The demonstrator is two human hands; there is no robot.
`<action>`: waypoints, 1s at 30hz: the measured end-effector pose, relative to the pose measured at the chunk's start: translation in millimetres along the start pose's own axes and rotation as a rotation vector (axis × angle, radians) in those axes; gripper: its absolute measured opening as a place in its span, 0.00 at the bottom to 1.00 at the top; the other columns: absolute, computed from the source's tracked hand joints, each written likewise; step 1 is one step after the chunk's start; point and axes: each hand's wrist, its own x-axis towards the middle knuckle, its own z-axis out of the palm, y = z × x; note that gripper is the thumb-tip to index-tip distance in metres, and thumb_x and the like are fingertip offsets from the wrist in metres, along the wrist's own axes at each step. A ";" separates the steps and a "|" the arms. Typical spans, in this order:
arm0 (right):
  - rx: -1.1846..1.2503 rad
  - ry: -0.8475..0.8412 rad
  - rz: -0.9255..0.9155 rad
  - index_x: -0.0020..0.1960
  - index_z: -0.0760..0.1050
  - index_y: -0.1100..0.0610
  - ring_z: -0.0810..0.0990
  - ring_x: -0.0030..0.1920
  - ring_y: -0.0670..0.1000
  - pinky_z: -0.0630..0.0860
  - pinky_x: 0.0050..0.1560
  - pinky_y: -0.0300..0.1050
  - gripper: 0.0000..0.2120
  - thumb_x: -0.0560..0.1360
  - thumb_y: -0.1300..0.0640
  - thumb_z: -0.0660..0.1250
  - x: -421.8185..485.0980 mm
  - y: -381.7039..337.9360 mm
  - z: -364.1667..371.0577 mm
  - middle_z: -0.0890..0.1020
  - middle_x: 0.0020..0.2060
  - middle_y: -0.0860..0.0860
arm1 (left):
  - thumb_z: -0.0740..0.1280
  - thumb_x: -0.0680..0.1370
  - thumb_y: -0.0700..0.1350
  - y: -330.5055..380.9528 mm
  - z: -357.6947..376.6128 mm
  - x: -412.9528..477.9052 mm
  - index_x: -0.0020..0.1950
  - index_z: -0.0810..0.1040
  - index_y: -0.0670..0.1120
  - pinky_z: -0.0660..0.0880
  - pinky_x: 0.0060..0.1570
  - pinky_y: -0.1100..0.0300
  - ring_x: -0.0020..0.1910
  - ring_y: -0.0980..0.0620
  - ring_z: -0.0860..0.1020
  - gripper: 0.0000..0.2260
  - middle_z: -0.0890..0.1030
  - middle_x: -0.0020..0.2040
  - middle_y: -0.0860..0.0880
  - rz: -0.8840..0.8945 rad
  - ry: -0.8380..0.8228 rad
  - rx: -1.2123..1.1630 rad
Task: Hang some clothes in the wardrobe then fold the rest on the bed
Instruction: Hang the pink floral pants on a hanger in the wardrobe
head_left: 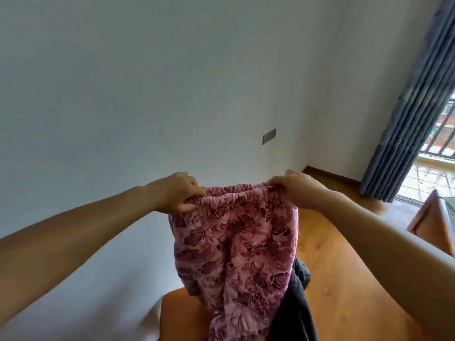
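A white wall [110,94] fills the left, with wooden floor [344,242] and a blue-grey curtain [406,119] on the right. The left hand [177,191] grips one end of the pink floral garment [236,242] at its waistband, and the right hand [295,190] grips the other end. The garment is held in the air with its waistband on top and its length hanging straight down.

The garment [236,244] is pink with a dark maroon floral pattern. Beside it hangs a black cloth [295,303]. The wall [147,82] is white, the curtain [406,114] blue-grey, the floor [344,267] orange-brown wood.

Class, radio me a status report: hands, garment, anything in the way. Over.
Left hand, right hand grip pink floral garment by waistband, held up. Dark garment low beside it, not blocking the grip.
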 end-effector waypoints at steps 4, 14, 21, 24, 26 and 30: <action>0.055 -0.030 0.146 0.63 0.76 0.40 0.76 0.46 0.48 0.79 0.48 0.46 0.17 0.80 0.57 0.60 -24.1 -10.7 7.2 0.73 0.51 0.47 | 0.68 0.76 0.60 -11.0 20.3 -7.2 0.57 0.80 0.53 0.59 0.76 0.42 0.61 0.54 0.76 0.15 0.81 0.52 0.52 0.055 0.062 -0.123; -0.025 0.186 0.290 0.45 0.70 0.28 0.76 0.43 0.45 0.68 0.37 0.39 0.10 0.73 0.39 0.50 -138.6 -26.5 -40.2 0.70 0.43 0.40 | 0.74 0.75 0.52 -22.3 -17.2 22.9 0.40 0.76 0.51 0.74 0.36 0.57 0.32 0.56 0.76 0.10 0.78 0.32 0.56 0.237 0.127 -0.339; -0.170 0.431 0.356 0.41 0.75 0.52 0.74 0.34 0.49 0.68 0.32 0.43 0.30 0.70 0.24 0.58 -202.3 -30.6 -128.2 0.73 0.35 0.44 | 0.78 0.71 0.53 -1.1 -138.4 70.2 0.41 0.78 0.51 0.74 0.34 0.58 0.31 0.57 0.77 0.11 0.78 0.32 0.55 0.373 0.433 -0.353; -0.074 0.581 0.474 0.35 0.70 0.48 0.73 0.28 0.42 0.65 0.29 0.40 0.21 0.71 0.32 0.67 -222.5 -27.0 -173.7 0.74 0.29 0.43 | 0.75 0.70 0.58 3.2 -195.5 84.0 0.43 0.78 0.53 0.76 0.36 0.58 0.34 0.58 0.78 0.12 0.79 0.34 0.56 0.409 0.570 -0.410; 0.012 0.674 0.556 0.34 0.71 0.49 0.72 0.26 0.40 0.65 0.27 0.33 0.19 0.71 0.38 0.73 -239.3 -21.5 -205.2 0.74 0.28 0.45 | 0.74 0.69 0.62 12.5 -232.1 95.4 0.44 0.78 0.55 0.76 0.37 0.60 0.37 0.59 0.79 0.13 0.80 0.36 0.56 0.441 0.641 -0.447; 0.070 0.824 0.633 0.35 0.75 0.55 0.71 0.30 0.47 0.68 0.33 0.43 0.18 0.71 0.45 0.78 -282.0 -21.4 -270.5 0.75 0.29 0.50 | 0.71 0.68 0.65 45.4 -293.4 121.1 0.43 0.78 0.53 0.76 0.36 0.58 0.36 0.57 0.79 0.17 0.80 0.36 0.54 0.527 0.764 -0.453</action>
